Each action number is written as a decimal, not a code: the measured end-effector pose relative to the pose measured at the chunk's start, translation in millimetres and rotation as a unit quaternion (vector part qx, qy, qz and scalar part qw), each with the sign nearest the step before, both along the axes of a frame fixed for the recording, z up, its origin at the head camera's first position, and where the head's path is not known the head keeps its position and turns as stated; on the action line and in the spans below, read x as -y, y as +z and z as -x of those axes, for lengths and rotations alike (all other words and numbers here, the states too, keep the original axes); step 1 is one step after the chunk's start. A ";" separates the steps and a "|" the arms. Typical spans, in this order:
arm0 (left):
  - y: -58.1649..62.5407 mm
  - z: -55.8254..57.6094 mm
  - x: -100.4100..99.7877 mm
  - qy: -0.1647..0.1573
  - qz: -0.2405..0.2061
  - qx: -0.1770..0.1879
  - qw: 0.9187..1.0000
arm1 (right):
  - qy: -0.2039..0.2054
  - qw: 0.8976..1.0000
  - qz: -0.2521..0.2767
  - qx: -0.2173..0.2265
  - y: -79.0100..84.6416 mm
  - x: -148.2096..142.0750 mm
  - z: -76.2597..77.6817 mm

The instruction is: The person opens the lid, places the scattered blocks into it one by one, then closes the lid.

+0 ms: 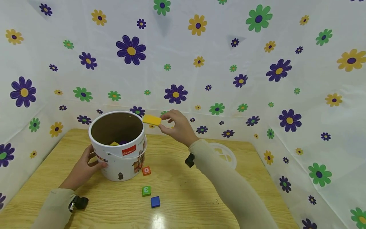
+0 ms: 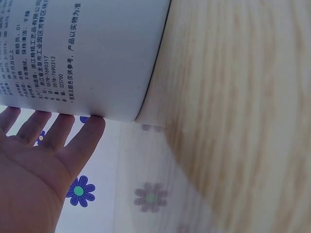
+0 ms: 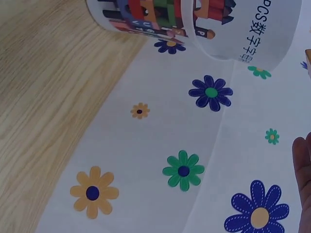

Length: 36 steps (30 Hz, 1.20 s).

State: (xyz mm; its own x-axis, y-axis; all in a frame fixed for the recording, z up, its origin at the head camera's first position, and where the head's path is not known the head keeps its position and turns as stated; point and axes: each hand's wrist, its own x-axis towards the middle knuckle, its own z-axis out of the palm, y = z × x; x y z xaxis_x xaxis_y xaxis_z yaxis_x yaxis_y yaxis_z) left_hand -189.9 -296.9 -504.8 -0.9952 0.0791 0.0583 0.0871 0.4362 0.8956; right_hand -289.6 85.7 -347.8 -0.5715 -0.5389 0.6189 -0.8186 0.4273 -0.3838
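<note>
A white bucket (image 1: 118, 163) with printed pictures and a red label stands on the left of the table, its top uncovered. My left hand (image 1: 87, 165) rests against its left side; in the left wrist view the fairly straight fingers (image 2: 80, 145) touch the printed wall. Thumb and fingers of my right hand (image 1: 180, 128) pinch a flat yellow block (image 1: 152, 120) beside the bucket's right rim, about rim height. Inside the bucket, a yellow piece (image 1: 114, 143) and a purple piece (image 1: 123, 142) show; the rest is hidden. Only an edge of the right hand (image 3: 302, 165) appears in the right wrist view.
A red block (image 1: 146, 170) marked 0 sits by the bucket's base. Nearer the front are a green block (image 1: 146, 190) marked 3 and a blue block (image 1: 155, 202). A white lid (image 1: 233, 157) lies partly behind the right forearm. Flower-patterned sheeting (image 1: 217, 79) surrounds the wooden table (image 1: 183, 194).
</note>
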 end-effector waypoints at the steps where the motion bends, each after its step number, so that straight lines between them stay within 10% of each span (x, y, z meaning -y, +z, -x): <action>1: -0.2 0.2 0.1 0.000 0.000 0.000 1.000 | 0.006 1.000 -0.002 -0.001 1.8 5.5 0.2; 21: -0.4 -0.9 0.8 -0.005 -0.013 -0.009 1.000 | 0.033 0.995 -0.083 0.052 3.9 73.6 -12.7; 36: -1.0 -1.4 0.9 -0.004 -0.008 -0.014 1.000 | 0.054 0.997 -0.019 0.047 -11.6 31.1 -16.0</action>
State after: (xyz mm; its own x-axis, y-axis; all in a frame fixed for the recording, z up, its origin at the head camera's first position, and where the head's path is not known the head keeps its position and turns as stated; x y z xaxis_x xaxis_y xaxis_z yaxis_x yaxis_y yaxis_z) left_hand -188.6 -297.8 -505.8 -0.9925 0.0856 0.0868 0.1150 0.4202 0.9001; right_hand -273.6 54.5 -359.4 -0.5637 -0.6224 0.5431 -0.8215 0.3536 -0.4474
